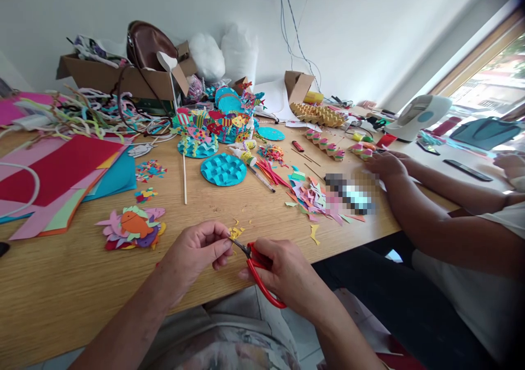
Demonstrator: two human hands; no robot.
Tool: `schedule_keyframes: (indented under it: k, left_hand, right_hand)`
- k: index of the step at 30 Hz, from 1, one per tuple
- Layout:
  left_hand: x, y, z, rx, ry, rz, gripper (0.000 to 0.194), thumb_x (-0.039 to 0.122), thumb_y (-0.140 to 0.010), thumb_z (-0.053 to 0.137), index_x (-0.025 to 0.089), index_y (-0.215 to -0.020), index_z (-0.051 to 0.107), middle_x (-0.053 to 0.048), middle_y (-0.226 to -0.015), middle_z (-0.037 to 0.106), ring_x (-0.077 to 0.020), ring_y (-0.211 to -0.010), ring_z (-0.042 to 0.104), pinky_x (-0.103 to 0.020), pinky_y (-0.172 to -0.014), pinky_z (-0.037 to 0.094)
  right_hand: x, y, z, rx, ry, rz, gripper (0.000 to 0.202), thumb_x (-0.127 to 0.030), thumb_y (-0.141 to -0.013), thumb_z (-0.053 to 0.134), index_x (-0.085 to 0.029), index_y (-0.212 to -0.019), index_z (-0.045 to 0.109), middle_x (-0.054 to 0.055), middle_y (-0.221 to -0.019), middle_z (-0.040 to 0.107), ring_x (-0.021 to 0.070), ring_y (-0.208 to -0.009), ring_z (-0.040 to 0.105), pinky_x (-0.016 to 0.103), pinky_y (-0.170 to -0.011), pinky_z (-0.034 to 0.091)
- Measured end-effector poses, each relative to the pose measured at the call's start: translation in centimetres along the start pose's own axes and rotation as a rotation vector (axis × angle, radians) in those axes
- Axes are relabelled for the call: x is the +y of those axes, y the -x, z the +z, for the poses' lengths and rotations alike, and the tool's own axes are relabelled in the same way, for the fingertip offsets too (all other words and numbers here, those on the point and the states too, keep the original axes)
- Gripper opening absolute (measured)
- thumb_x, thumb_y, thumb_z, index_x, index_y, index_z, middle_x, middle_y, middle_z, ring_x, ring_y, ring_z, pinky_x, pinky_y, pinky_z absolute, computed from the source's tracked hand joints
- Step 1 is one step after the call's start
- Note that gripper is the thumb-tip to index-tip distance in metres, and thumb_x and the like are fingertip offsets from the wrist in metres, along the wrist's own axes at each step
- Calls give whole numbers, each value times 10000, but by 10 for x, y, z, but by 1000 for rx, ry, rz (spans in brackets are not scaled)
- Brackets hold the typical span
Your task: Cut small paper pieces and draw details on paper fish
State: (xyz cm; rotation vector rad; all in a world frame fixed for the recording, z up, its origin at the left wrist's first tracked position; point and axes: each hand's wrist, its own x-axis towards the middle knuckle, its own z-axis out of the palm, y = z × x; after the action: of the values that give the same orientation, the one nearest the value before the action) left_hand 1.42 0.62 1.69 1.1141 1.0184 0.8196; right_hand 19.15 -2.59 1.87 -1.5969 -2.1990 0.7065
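My right hand [283,271] holds red-handled scissors [262,282] over the front edge of the wooden table [197,282]. The scissor blades point up and left and meet the fingertips of my left hand [203,247]. Thumb and index finger of that hand are pinched together; what lies between them is too small to make out. Small yellow paper scraps [237,232] lie on the table just beyond the blade tips. Left of my hands is a pile of cut paper fish [135,225], an orange one on top.
Coloured paper sheets [61,167] lie at the left. Paper scraps [311,197], glue bottles [246,156], a blue disc [223,169] and fish decorations [200,129] stand further back. A person's arms [426,195] rest at the right.
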Motion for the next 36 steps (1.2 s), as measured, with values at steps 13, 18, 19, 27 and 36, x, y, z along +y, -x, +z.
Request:
schedule_keyframes:
  k: [13,18,19,27,36]
  left_hand:
    - [-2,1,-1,30,-11,44,113,259,-628,623,172,-661,558,61,-518,533,-72,-474,450,-188,-456,376]
    - [-5,1,-1,46,-13,48,110,259,-644,619,171,-680,562,63,-513,511,-75,-491,430,-186,-465,373]
    - [-5,1,-1,52,-8,49,114,261,-644,621,171,-684,563,61,-517,514,-77,-497,432,-188,-469,374]
    - [-8,4,6,23,76,35,157,310,-692,615,175,-752,559,27,-605,584,-105,-578,501,-214,-539,409]
    - [-9,3,7,67,78,45,170,321,-677,634,171,-700,557,33,-559,555,-102,-548,479,-216,-526,391]
  right_hand:
    - [5,2,5,32,-18,11,371,-347,-771,619,-183,-558,364,-80,-500,332,61,-464,251,197,-456,181]
    - [6,2,6,47,-20,0,367,-346,-775,618,-179,-554,377,-80,-497,334,59,-462,254,196,-454,181]
    - [6,2,7,47,-21,1,368,-347,-775,619,-179,-553,379,-80,-495,331,59,-461,254,196,-453,181]
    - [6,2,8,57,-64,44,375,-383,-772,609,-178,-532,407,-80,-481,313,65,-456,249,200,-443,189]
    - [7,2,10,56,-80,27,377,-408,-784,594,-176,-532,436,-73,-487,325,68,-456,258,205,-446,198]
